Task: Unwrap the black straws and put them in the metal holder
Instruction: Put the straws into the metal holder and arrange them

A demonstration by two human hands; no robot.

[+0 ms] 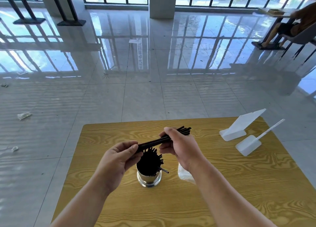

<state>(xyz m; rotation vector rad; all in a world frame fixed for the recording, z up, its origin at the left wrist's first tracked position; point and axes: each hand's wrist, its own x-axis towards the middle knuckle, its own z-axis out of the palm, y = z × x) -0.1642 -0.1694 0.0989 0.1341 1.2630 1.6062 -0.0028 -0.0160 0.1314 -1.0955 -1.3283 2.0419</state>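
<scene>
Above the metal holder, both the left hand and right hand grip one bundle of black straws; no readable writing.

One head-worn wide-angle camera looks forward and down, close over the wooden table.

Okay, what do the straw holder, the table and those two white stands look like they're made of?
Straw holder: polished metal, likely stainless steel, given its mirror-like sheen. Table: yellow wood-grain top, possibly laminate, since the grain looks printed. White stands: matte, slightly translucent plastic, judging by their thin flat panels.
</scene>
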